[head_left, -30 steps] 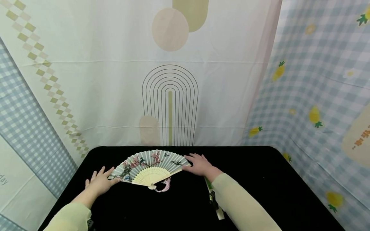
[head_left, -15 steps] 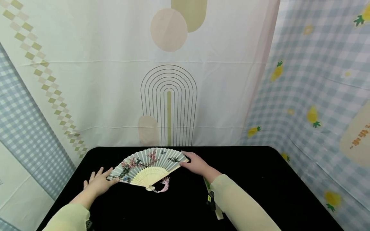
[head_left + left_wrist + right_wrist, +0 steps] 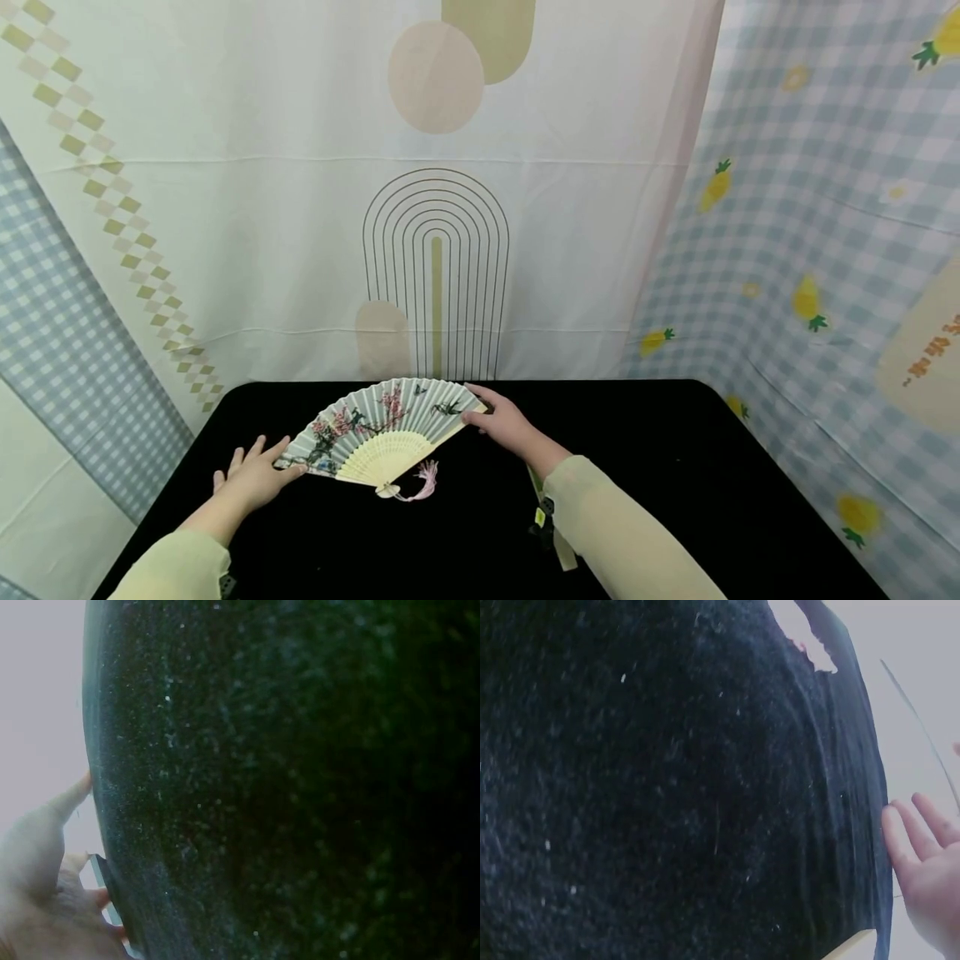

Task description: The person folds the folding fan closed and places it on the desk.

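Observation:
An open folding fan [image 3: 382, 429] with painted blossoms and pale ribs lies spread over the black table, its pink tassel [image 3: 427, 481] hanging from the pivot. At the fan's right end, my right hand [image 3: 506, 421] grips the edge, thumb on the near side and fingers reaching behind. My left hand [image 3: 251, 479] is at the fan's left end; its thumb and index finger meet the edge while the other fingers spread out straight. Much of the left wrist view is dark cloth, with a hand along its left border.
A pale strip [image 3: 565, 552] with green and black parts lies partly under the right forearm. The black table [image 3: 675, 500] backs onto a white patterned curtain [image 3: 300, 250]. Blue checked cloth [image 3: 787, 208] hangs at the right.
The fan's right end has risen and tilted up with the right hand, whose fingers have closed around the edge. The left hand stays at the left end. The view shifts slightly.

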`<state>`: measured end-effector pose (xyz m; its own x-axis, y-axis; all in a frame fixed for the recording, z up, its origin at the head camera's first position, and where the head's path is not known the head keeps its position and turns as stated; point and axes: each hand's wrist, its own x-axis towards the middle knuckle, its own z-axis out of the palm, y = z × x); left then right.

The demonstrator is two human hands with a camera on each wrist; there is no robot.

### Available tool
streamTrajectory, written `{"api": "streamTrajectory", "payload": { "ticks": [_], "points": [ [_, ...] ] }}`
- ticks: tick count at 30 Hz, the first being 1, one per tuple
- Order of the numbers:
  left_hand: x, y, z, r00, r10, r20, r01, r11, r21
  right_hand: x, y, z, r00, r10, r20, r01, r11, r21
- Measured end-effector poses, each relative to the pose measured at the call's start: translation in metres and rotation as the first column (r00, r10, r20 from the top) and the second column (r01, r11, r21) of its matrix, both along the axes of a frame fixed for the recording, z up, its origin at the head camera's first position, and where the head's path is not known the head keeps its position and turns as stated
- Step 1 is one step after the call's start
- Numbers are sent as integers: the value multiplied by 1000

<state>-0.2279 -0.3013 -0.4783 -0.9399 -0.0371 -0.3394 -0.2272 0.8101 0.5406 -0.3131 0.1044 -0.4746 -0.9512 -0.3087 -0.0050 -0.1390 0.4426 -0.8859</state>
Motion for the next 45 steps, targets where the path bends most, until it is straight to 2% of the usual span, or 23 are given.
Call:
{"api": "streamTrajectory", "payload": {
  "ticks": [3, 8, 17, 24, 27, 39, 45],
  "points": [
    [0, 0, -1, 1000, -1, -1, 1, 1000, -4, 1, -1, 1, 997, 27, 68, -19, 993, -118],
    [1, 0, -2, 1000, -4, -4, 4, 1000, -4, 5, -3, 3, 978, 76, 192, -19, 959, -282],
    [2, 0, -1, 1000, -5, 7, 5, 1000, 3, 7, -5, 5, 945, 83, 318, 60, 907, -417],
    [3, 1, 0, 1000, -8, 2, 8, 1000, 9, 5, -7, 3, 935, 122, 334, 78, 847, -526],
    [3, 1, 0, 1000, -5, -2, 5, 1000, 7, 6, -7, 3, 931, 140, 338, 76, 829, -554],
    [4, 2, -1, 1000, -4, -14, 4, 1000, -10, 9, -7, 4, 916, 165, 365, 105, 781, -615],
    [3, 2, -3, 1000, 5, -23, -6, 1000, -19, 10, -7, 6, 908, 148, 392, 136, 781, -610]
  ]
}}
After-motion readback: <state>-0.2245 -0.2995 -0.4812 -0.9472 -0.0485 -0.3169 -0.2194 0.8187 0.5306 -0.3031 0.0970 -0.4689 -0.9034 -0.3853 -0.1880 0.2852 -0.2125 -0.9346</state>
